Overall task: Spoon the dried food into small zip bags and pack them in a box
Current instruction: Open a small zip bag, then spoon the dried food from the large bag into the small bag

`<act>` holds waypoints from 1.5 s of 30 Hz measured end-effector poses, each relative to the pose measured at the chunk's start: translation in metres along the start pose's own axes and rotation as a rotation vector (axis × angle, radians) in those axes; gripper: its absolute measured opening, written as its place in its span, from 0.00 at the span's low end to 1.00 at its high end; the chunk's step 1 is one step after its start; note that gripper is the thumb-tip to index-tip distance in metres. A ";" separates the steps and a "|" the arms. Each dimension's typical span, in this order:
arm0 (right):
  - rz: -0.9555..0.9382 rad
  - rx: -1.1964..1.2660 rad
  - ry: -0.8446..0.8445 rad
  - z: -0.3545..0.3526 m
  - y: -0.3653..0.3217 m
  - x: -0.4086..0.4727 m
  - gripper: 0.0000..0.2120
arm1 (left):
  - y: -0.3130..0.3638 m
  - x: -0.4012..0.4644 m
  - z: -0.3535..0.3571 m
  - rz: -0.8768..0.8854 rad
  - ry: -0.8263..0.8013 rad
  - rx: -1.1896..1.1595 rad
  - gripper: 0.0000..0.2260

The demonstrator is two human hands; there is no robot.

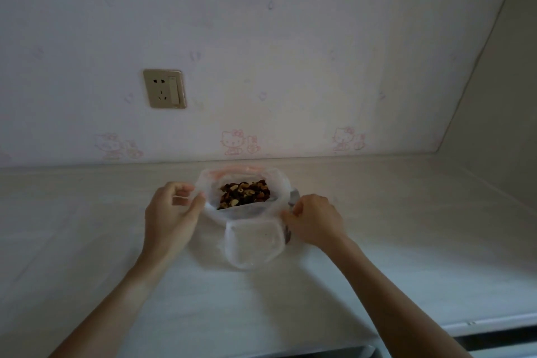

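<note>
**Both hands holding the big food bag open on the counter**

Dried food, a mix of dark and tan pieces, is sitting inside a large translucent plastic bag. Bag is standing upright mid-counter, near the back wall, mouth open and facing up. Orange-pink strip is running along the far rim of the mouth.

Left hand is pinching the bag's left rim, thumb and fingers curled on the plastic. Right hand is gripping the right rim the same way, fingers curled in. Something dark is showing just behind the right hand; can't tell what it is.

Counter is pale, wood-grain look. Wall socket is sitting on the wall above left. Cartoon-cat wallpaper is running behind.
</note>
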State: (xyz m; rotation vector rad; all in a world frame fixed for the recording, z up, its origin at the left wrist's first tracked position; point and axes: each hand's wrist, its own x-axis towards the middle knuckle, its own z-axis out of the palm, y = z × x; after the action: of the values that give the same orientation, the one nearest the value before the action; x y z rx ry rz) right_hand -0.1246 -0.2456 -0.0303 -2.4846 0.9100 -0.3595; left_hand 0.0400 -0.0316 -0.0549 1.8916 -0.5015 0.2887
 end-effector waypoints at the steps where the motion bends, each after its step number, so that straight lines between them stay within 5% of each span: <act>1: 0.001 -0.030 -0.012 0.002 -0.005 0.001 0.11 | -0.001 0.001 0.006 -0.018 0.003 0.009 0.11; 5: 0.073 -0.078 -0.087 -0.005 -0.016 0.006 0.13 | -0.003 0.002 0.022 -0.105 -0.100 -0.079 0.22; 8: 0.101 -0.141 -0.133 -0.015 -0.010 0.012 0.07 | -0.007 0.004 0.022 -0.103 -0.114 -0.122 0.21; 16: 0.025 -0.209 -0.081 -0.016 0.007 0.011 0.09 | -0.013 0.003 0.019 -0.032 -0.166 -0.103 0.21; 20: 0.019 0.108 0.001 -0.024 0.028 0.010 0.03 | -0.014 0.002 0.018 -0.021 -0.165 -0.106 0.21; 25: -0.003 0.572 0.255 -0.055 0.053 0.010 0.12 | -0.016 0.002 0.021 -0.012 -0.162 -0.104 0.21; 28: -0.072 0.752 0.265 -0.072 0.051 0.011 0.11 | -0.015 0.002 0.021 -0.013 -0.166 -0.094 0.21; 34: -0.223 0.702 0.041 -0.054 0.018 0.019 0.06 | -0.012 0.001 0.022 -0.022 -0.157 -0.087 0.20; 38: -0.286 0.514 0.079 -0.032 -0.003 0.033 0.04 | -0.007 -0.002 0.022 -0.032 -0.149 -0.093 0.19; 45: -0.145 0.948 0.081 -0.012 -0.009 0.048 0.11 | -0.007 -0.003 0.017 -0.010 -0.131 -0.127 0.17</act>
State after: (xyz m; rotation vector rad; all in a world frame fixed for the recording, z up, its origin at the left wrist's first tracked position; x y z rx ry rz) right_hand -0.0882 -0.2748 -0.0118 -1.6557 0.4177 -0.7399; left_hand 0.0394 -0.0447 -0.0681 1.7962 -0.5841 0.1235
